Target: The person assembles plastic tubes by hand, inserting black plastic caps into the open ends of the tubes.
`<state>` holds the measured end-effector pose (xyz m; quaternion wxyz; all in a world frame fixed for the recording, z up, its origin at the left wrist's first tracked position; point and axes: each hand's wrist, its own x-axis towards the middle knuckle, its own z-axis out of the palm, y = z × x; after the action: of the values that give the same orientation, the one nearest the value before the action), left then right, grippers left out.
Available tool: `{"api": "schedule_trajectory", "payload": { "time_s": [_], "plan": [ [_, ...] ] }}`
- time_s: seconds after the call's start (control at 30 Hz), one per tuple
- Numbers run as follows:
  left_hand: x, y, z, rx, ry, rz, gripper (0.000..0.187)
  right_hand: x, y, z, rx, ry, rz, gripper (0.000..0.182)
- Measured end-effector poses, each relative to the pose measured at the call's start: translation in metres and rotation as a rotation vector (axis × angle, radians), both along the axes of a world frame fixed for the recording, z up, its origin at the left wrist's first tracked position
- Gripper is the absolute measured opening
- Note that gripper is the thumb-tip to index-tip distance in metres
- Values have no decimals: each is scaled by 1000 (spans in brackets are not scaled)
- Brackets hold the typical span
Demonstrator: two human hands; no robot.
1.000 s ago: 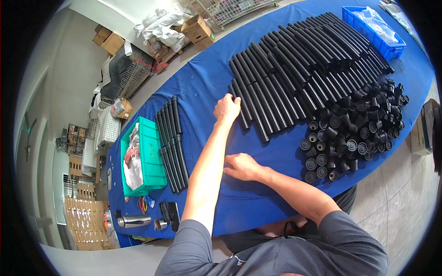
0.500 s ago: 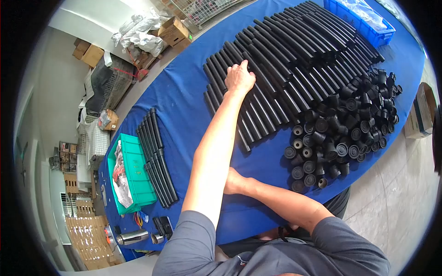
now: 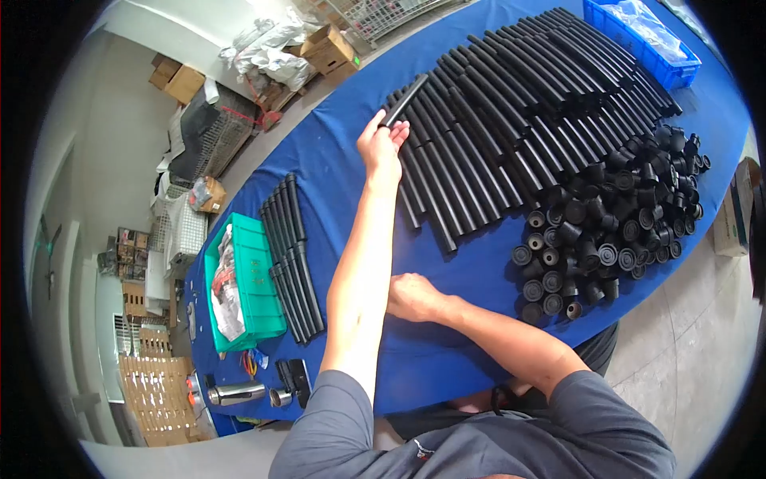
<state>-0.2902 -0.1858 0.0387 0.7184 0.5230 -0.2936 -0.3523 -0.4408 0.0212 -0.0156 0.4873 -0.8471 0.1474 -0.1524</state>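
My left hand (image 3: 383,146) is wrapped around one end of a black tube (image 3: 408,99) and holds it tilted at the left edge of the tube pile. Beside it, many black tubes (image 3: 471,180) lie in layered rows on the blue cloth. Close to the left forearm, my right hand (image 3: 416,298) rests low over the cloth with curled fingers. Its fingertips are partly hidden, so I cannot see whether anything is in them. Black round caps (image 3: 590,254) lie heaped to the right of the tubes.
At left, a teal crate (image 3: 257,279) holds plastic bags, beside several fitted black tubes (image 3: 299,271). A metal cylinder (image 3: 237,393) lies near the front left edge. A blue bin (image 3: 678,75) stands at the far right, and a cardboard box (image 3: 734,211) is beyond the table's right edge.
My left hand has lifted a black tube from the pile and moved left with it. The right hand stays low near the left forearm. The whole view has shifted slightly.
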Motion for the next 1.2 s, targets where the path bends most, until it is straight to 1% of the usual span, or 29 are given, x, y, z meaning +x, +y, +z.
{"api": "schedule_trajectory", "payload": {
  "time_s": [0.03, 0.13, 0.2, 0.23, 0.33, 0.4, 0.43, 0.47, 0.53, 0.57, 0.63, 0.67, 0.7, 0.8, 0.83, 0.87, 0.9, 0.97, 1.0, 1.03, 1.07, 1.13, 1.17, 1.2],
  "plan": [
    [5, 22, 3, -56, 61, 0, 50, 1, 2, -2, -14, -16, -10, 29],
    [13, 89, 13, -97, 21, 121, 43, -3, 3, -1, -54, -47, -24, 31],
    [24, 129, 5, -2, -225, 206, 41, -3, 5, -5, -91, -94, -37, 32],
    [29, 147, -3, 15, -254, 226, 39, -2, 6, -5, -103, -101, -31, 32],
    [36, 179, -30, 190, -339, 361, 39, -4, 7, 0, -108, -67, -23, 32],
    [35, 191, -47, 231, -405, 368, 40, -2, 10, -6, -159, -102, -35, 28],
    [31, 195, -52, 232, -461, 348, 37, -2, 11, -7, -184, -102, -34, 27],
    [32, 198, -61, 242, -566, 322, 39, -2, 11, -7, -209, -102, -36, 26],
    [21, 205, -57, 320, -1052, 245, 42, -5, 17, -4, -343, -106, 44, 25],
    [14, 209, -58, 278, -1243, 215, 42, -8, 21, -3, -383, -150, 112, 26],
    [-9, 212, -42, 368, -1303, 54, 38, -10, 29, -1, -434, -155, 235, 29],
    [-16, 213, -38, 424, -1315, -14, 37, -12, 30, 3, -441, -146, 288, 30],
    [-15, 212, -40, 426, -1400, -67, 43, -12, 31, 2, -444, -148, 296, 30],
    [-12, 206, -39, 378, -1489, -97, 47, -12, 29, -2, -440, -172, 275, 30],
    [-17, 194, -30, 480, -1523, -41, 48, -15, 24, -1, -433, -140, 282, 30],
    [-23, 183, -25, 406, -1515, 26, 42, -12, 26, 3, -426, -125, 314, 30],
    [-29, 169, -24, 348, -1435, 9, 40, -14, 24, 7, -393, -101, 311, 26],
    [-50, 138, -20, 197, -1262, -18, 34, -13, 24, 2, -332, -156, 254, 24],
    [-68, 123, -13, 226, -1223, -56, 33, -10, 26, -4, -303, -185, 228, 22],
    [-82, 107, -16, 180, -1263, -75, 34, 3, 30, -27, -278, -445, 139, 20],
    [-95, 93, -19, 136, -1302, -93, 36, 6, 29, -31, -253, -435, 151, 20],
    [-120, 70, -17, 138, -1408, -152, 45, 8, 24, -30, -206, -418, 174, 22],
    [-126, 59, -21, 165, -1430, -207, 56, 4, 23, -27, -200, -432, 162, 24],
    [-134, 49, -22, 223, -1444, -244, 67, -5, 24, -12, -193, -446, 150, 25]
  ]
}}
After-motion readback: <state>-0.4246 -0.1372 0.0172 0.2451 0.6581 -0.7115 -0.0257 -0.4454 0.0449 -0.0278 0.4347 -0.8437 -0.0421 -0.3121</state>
